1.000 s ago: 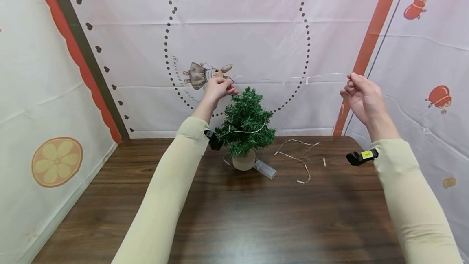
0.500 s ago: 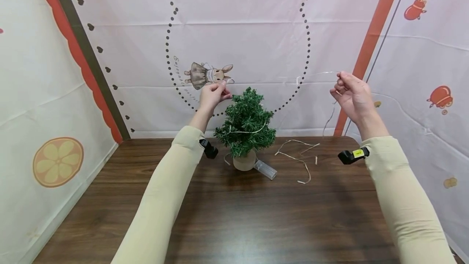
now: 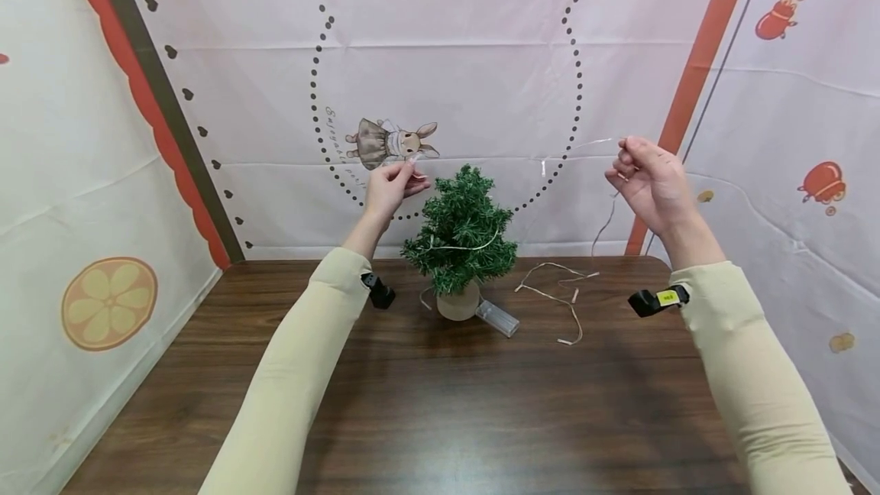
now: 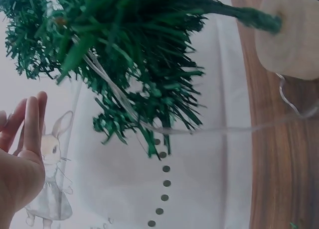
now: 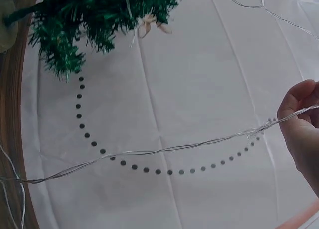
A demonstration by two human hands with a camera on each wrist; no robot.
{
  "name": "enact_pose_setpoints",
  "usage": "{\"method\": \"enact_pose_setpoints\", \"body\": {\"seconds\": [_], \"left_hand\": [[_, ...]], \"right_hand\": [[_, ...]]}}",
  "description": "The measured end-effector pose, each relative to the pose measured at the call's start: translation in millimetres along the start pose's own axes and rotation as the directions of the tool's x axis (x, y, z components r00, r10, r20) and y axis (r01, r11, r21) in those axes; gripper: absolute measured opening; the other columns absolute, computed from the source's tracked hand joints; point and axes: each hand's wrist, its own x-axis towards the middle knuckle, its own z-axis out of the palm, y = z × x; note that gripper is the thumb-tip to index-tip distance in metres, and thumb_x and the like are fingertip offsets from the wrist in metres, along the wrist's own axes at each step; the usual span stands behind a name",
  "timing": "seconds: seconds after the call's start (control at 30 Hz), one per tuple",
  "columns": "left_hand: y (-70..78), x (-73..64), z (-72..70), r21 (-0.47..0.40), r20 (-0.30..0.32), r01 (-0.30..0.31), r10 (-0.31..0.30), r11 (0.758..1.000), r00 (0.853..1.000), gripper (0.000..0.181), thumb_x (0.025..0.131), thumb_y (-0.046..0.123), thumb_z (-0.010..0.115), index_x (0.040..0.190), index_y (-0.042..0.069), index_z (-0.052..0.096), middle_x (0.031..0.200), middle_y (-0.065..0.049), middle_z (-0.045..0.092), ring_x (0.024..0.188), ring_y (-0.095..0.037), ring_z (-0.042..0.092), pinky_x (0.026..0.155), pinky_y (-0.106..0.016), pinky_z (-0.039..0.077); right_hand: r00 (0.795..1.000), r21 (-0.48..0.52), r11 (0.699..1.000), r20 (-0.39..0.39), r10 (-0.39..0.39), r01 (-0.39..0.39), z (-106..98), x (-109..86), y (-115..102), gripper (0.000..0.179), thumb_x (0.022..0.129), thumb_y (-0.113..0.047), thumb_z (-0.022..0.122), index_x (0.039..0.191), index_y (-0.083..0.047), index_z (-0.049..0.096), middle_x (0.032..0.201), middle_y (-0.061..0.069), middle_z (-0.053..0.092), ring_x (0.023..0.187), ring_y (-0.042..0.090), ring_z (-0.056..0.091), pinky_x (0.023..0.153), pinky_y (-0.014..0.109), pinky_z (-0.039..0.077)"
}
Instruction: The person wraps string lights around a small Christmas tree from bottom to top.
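Note:
A small green artificial tree point(image 3: 462, 224) stands upright on its pale round base point(image 3: 457, 304) near the table's back edge. A thin string of fairy lights point(image 5: 174, 148) wraps round its branches. At the left of the treetop, my left hand point(image 3: 389, 193) pinches the string between thumb and fingertips, other fingers held fairly straight. My right hand point(image 3: 653, 182), raised well to the right, pinches another stretch of it. Between the hands the string sags, hardly visible against the pale cloth, with one small light point(image 3: 543, 168) showing. A tail hangs from the right hand towards the table.
A clear battery box point(image 3: 498, 318) lies beside the base at its right. More of the wire point(image 3: 550, 295) lies in loose loops on the dark wooden table point(image 3: 440, 418). Printed cloth point(image 3: 481, 82) hangs behind and on both sides.
Both hands have come lower. The left hand has drawn a little left from the treetop, the right hand has moved left, and the string between them hangs slacker.

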Motion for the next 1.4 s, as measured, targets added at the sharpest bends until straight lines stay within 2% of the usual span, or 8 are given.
{"method": "enact_pose_setpoints", "body": {"seconds": [0.1, 0.33, 0.43, 0.6, 0.93, 1.07, 1.23, 1.4], "left_hand": [[-1.1, -4.3, -2.8, 0.003, 0.008, -0.046, 0.046, 0.999, 0.999, 0.035, 0.098, 0.014, 0.052, 0.107, -0.019, 0.06, 0.108, -0.034, 0.061, 0.102, -0.044, 0.062, 0.091, -0.041, 0.051], [-20.8, -3.0, -12.8, -0.082, 0.016, -0.126, 0.127, 0.989, 0.992, 0.025, 0.093, 0.013, 0.061, 0.104, -0.008, 0.067, 0.095, -0.008, 0.072, 0.099, -0.033, 0.067, 0.09, -0.037, 0.052], [-26.7, -1.8, -18.5, -0.112, 0.057, -0.159, 0.166, 0.981, 0.984, 0.015, 0.091, 0.012, 0.063, 0.098, 0.001, 0.071, 0.096, -0.005, 0.072, 0.095, -0.019, 0.069, 0.09, -0.033, 0.053], [-18.7, -13.9, -27.3, -0.109, 0.176, -0.192, 0.209, 0.975, 0.962, 0.013, 0.092, 0.005, 0.06, 0.095, 0.005, 0.072, 0.098, 0.0, 0.073, 0.095, -0.015, 0.067, 0.089, -0.027, 0.053], [-18.1, -24.2, -43.9, 0.052, 0.258, -0.173, 0.154, 0.984, 0.954, 0.017, 0.09, 0.001, 0.062, 0.086, 0.013, 0.074, 0.089, 0.003, 0.073, 0.088, -0.013, 0.065, 0.088, -0.025, 0.051], [-18.1, -25.7, -44.7, 0.045, 0.287, -0.171, 0.151, 0.984, 0.946, 0.02, 0.091, 0.001, 0.06, 0.086, 0.014, 0.074, 0.088, 0.005, 0.073, 0.09, -0.015, 0.066, 0.089, -0.025, 0.051], [-19.6, -26.0, -44.0, -0.069, 0.297, -0.158, 0.172, 0.985, 0.939, 0.023, 0.09, -0.005, 0.057, 0.087, 0.011, 0.073, 0.092, 0.0, 0.073, 0.09, -0.013, 0.066, 0.088, -0.024, 0.052], [-24.0, -22.0, -50.1, -0.234, 0.347, -0.119, 0.197, 0.965, 0.917, 0.031, 0.091, -0.015, 0.048, 0.093, 0.005, 0.071, 0.099, -0.006, 0.072, 0.096, -0.017, 0.066, 0.089, -0.027, 0.052]], "right_hand": [[1.0, -0.003, 1.0, 0.026, 0.0, 0.0, 4.5, -1.7, 1.7, 0.018, 0.097, -0.005, 0.05, 0.092, 0.003, 0.066, 0.072, 0.005, 0.055, 0.067, 0.016, 0.04, 0.071, 0.027, 0.049], [0.99, 0.005, 0.999, 0.134, 0.044, -0.045, 7.9, -10.1, 6.9, 0.021, 0.099, -0.004, 0.045, 0.093, 0.004, 0.063, 0.074, 0.006, 0.051, 0.07, 0.018, 0.036, 0.073, 0.028, 0.047], [0.984, 0.025, 0.998, 0.172, 0.055, -0.061, 9.3, -13.6, 8.7, 0.022, 0.1, -0.003, 0.043, 0.093, 0.005, 0.063, 0.074, 0.006, 0.051, 0.07, 0.018, 0.035, 0.074, 0.029, 0.047], [0.982, -0.063, 0.998, 0.186, 0.037, -0.025, 10.6, -20.2, 11.9, 0.025, 0.1, -0.005, 0.042, 0.09, 0.001, 0.064, 0.072, 0.003, 0.047, 0.07, 0.018, 0.027, 0.071, 0.027, 0.043], [0.964, 0.018, 1.0, 0.266, 0.012, -0.017, 7.5, -25.4, 12.6, 0.025, 0.101, -0.007, 0.04, 0.092, 0.002, 0.062, 0.072, 0.002, 0.041, 0.07, 0.017, 0.024, 0.071, 0.027, 0.04], [0.964, 0.146, 0.989, 0.267, -0.002, -0.039, 8.2, -24.0, 10.2, 0.028, 0.102, -0.006, 0.035, 0.093, 0.005, 0.06, 0.073, 0.004, 0.047, 0.068, 0.016, 0.027, 0.071, 0.028, 0.038], [0.963, 0.175, 0.983, 0.27, 0.004, -0.053, 10.4, -22.8, 8.0, 0.028, 0.102, -0.006, 0.036, 0.094, 0.006, 0.06, 0.074, 0.005, 0.047, 0.068, 0.016, 0.029, 0.072, 0.029, 0.039], [0.94, 0.179, 0.979, 0.341, 0.027, -0.094, 11.3, -24.3, 10.7, 0.028, 0.102, -0.005, 0.035, 0.096, 0.006, 0.06, 0.074, 0.005, 0.038, 0.07, 0.017, 0.025, 0.073, 0.03, 0.035]]}}
